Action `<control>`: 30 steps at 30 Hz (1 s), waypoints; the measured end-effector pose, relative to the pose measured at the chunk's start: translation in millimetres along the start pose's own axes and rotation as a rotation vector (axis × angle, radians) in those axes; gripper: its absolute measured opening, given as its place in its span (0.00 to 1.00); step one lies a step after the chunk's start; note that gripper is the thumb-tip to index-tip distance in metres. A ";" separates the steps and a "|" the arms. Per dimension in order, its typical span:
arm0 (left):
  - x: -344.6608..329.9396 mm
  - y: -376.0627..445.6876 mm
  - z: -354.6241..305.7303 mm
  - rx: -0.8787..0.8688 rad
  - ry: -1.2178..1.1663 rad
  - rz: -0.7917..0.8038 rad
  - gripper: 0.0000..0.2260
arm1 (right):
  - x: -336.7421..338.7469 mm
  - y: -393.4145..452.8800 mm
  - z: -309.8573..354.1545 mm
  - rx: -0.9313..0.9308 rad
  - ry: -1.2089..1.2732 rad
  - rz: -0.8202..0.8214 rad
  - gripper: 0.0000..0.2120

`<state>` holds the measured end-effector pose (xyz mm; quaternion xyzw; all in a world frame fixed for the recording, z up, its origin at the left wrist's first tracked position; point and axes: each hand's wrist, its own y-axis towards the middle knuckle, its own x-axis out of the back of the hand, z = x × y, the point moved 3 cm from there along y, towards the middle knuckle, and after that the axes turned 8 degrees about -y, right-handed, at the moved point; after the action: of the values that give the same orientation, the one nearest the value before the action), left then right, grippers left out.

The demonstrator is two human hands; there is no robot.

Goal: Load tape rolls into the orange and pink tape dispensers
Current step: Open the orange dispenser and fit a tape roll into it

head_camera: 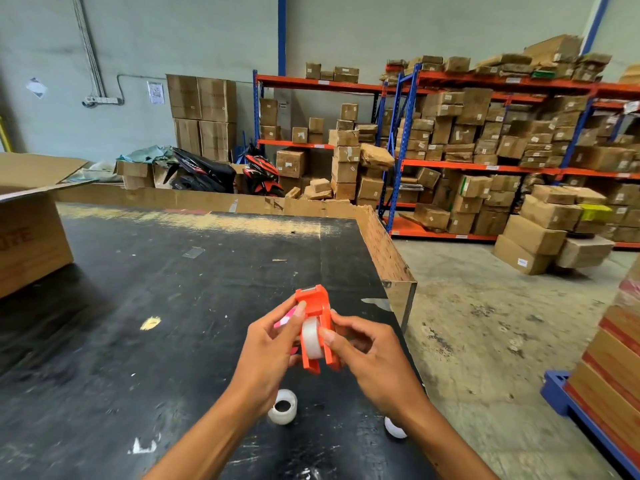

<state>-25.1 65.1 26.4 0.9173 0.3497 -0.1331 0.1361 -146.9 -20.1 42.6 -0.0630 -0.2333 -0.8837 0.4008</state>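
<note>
Both my hands hold the orange tape dispenser above the black table, its cutter end pointing away from me. A clear tape roll sits between its side walls. My left hand grips the dispenser's left side. My right hand grips the right side, thumb on the roll. The pink dispenser peeks out behind my left fingers, mostly hidden. A second clear roll stands on the table below my hands, and a third roll shows partly under my right wrist.
A large cardboard box stands at the table's left. A cardboard wall lines the table's far and right edges. Beyond are shelves of boxes, parked scooters and a blue pallet at right.
</note>
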 end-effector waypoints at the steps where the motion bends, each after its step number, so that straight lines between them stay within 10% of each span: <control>1: -0.7 -0.9 -0.3 -0.014 0.000 -0.003 0.14 | -0.1 -1.3 1.5 0.001 0.012 0.008 0.12; 23: -21.2 -6.6 0.6 0.067 -0.280 -0.070 0.14 | -36.7 -9.8 -3.1 0.124 -0.153 -0.397 0.14; 30: -16.5 2.9 -11.8 0.005 -0.103 -0.049 0.10 | -24.7 2.4 2.3 0.057 -0.156 -0.173 0.24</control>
<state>-33.2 57.0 43.4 0.9007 0.3645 -0.1841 0.1485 -128.7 -3.6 38.2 -0.0996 -0.2932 -0.9005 0.3053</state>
